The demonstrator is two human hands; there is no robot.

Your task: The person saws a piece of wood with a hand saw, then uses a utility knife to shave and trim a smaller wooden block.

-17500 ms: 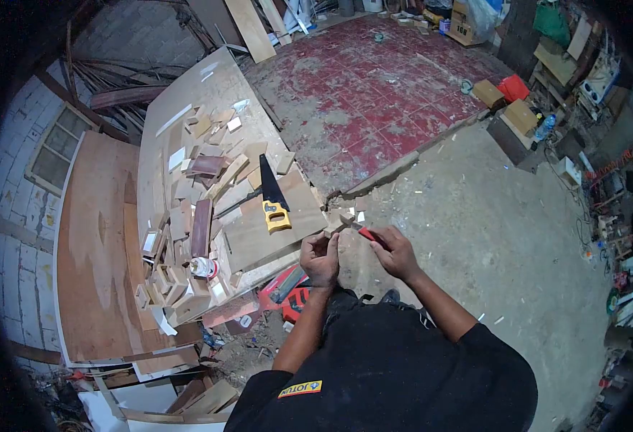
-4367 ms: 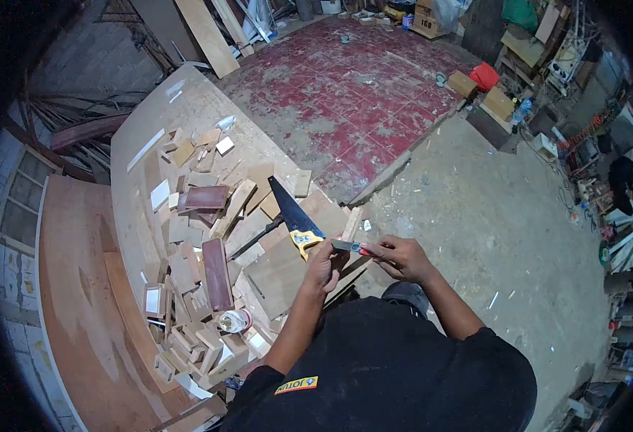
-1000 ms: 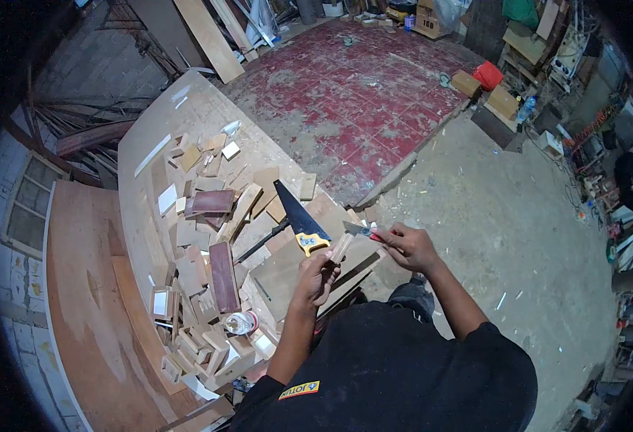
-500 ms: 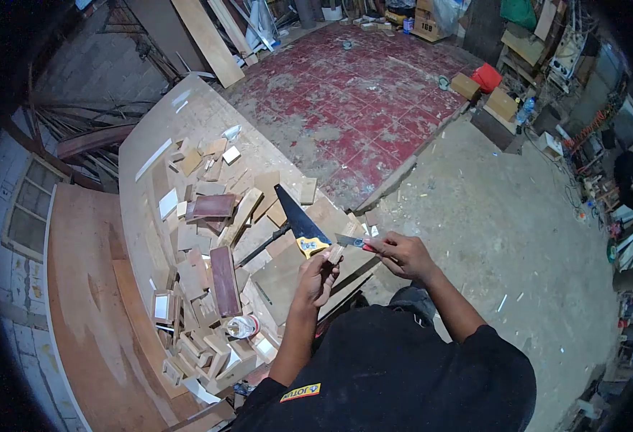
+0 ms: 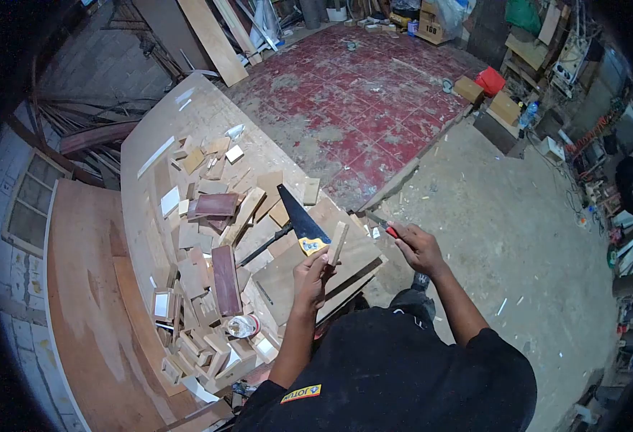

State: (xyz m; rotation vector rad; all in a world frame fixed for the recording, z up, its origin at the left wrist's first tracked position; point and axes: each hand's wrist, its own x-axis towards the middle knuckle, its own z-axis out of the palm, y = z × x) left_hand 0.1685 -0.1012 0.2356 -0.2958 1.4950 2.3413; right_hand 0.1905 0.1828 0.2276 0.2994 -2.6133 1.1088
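Observation:
My left hand [image 5: 309,283] is closed around a short, narrow strip of pale wood [image 5: 338,241], which points up and away from me over the workbench. In my right hand [image 5: 418,250], off to the right of the strip, is a knife with a red handle [image 5: 392,231]; its blade points up and left and is apart from the wood. Just beyond my left hand a handsaw [image 5: 301,217] with a yellow handle lies on the bench. Next to it rests a hammer [image 5: 264,245] with a dark handle.
Wood offcuts cover the left of the workbench [image 5: 208,108], among them dark red blocks [image 5: 225,281] and a white can [image 5: 243,326]. A large brown board [image 5: 79,288] stands at the left. Another person [image 5: 629,180] is at the far right.
My right hand has moved the knife away from the wood strip, to the right. The strip has turned more upright in my left hand.

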